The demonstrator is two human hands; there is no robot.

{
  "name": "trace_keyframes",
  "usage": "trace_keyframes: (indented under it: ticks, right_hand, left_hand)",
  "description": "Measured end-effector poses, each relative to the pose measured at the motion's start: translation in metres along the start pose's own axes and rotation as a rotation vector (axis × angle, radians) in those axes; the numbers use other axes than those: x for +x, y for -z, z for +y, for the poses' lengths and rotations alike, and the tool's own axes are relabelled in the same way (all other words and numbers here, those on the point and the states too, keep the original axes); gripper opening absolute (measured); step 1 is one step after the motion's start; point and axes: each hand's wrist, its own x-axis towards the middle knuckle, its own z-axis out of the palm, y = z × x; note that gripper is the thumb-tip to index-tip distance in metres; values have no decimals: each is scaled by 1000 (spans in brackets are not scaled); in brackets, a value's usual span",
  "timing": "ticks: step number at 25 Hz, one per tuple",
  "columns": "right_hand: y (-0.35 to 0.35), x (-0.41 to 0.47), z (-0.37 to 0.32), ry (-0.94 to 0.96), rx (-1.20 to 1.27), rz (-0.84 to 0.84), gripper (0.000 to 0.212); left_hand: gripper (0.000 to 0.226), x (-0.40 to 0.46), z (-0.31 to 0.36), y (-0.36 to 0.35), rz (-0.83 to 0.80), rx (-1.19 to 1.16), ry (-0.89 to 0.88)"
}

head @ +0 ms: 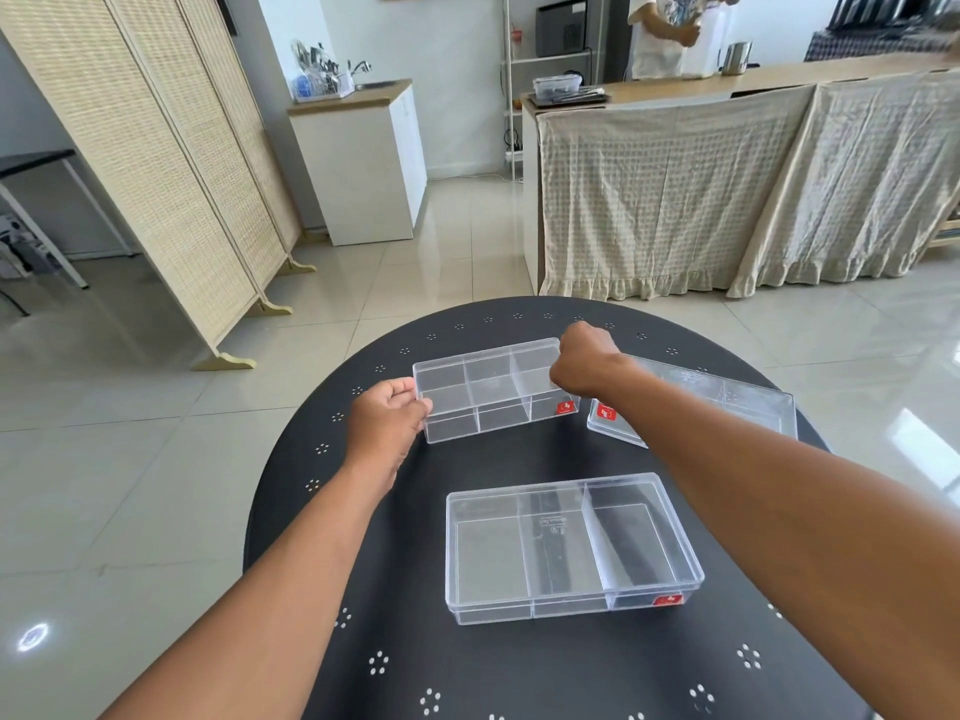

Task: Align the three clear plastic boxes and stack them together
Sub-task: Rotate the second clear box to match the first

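- Clear, rigid plastic makes up all three task objects: shallow rectangular lidded boxes with inner dividers, each bearing a small red sticker, all on the round black perforated metal table (322,517).
- Far clear plastic divided box (493,389): lies towards the table's far side, slightly skewed. The left hand (387,426) grips its left short end, thumb on top and fingers (415,407) curled against the wall. The right hand (584,363) is clenched over its far right corner; its fingertips are hidden, so the exact hold cannot be told.
- Right-hand clear plastic box (727,402): rests just beside the held box, angled, partly hidden under the right forearm. The two boxes appear apart, though the gap is narrow.
- Near clear plastic three-compartment box (571,548): lies flat, closest to the person, well apart from the other two and untouched.
- Handling judgement: the boxes look empty, hence light and stiff, with thin walls that likely flex little but could crack if squeezed hard. Smooth plastic on a smooth table probably slides easily, and stacked boxes may skate over one another.
- Grip judgement: opposite short ends, as here, offer the steadiest purchase; pinching the rim where lid meets base should prevent the lid from lifting off.
- Stage judgement: no box is yet stacked; the far box seems the first taken up.
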Motion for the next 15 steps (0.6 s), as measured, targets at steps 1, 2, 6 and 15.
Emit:
trace_keyframes:
  ticks: [1, 2, 6, 15]
  right_hand:
    - [1, 0, -2, 25, -34, -4, 29]
    - [1, -1, -3, 46, -56, -5, 30]
    - [28, -14, -1, 113, -36, 91, 31]
    - [119, -77, 145, -141, 141, 391, 25]
  left_hand:
    - [25, -1, -2, -1, -2, 5, 7]
    - [26, -3, -3, -2, 5, 18, 11]
    - [30, -16, 17, -7, 49, 318, -96]
    - [14, -59, 78, -119, -202, 441, -324]
